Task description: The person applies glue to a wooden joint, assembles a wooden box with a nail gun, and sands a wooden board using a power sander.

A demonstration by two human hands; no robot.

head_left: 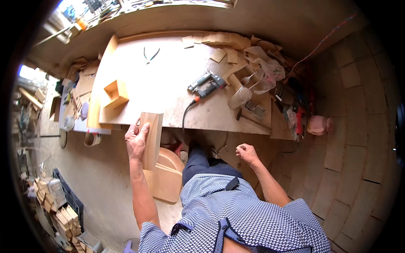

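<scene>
My left hand [136,142] grips a long, pale wooden box-like piece [151,139] at its edge, thumb on the near face. The piece stands roughly upright in view, its upper end at the table's front edge. My right hand [248,154] is off the table's front, near my right thigh, with its fingers curled together; anything inside them is too small or hidden to make out. On the table [168,90] lie a nail gun [207,84] with a black hose, a small open wooden box [115,93] and a pair of pliers [150,55].
A wooden stool-like seat [166,181] stands below my left hand. A jar [240,97], wood offcuts [225,55] and a plastic bag [270,69] crowd the table's right side. A red power tool [300,122] sits beyond its right end. Wood blocks [67,221] are piled at lower left.
</scene>
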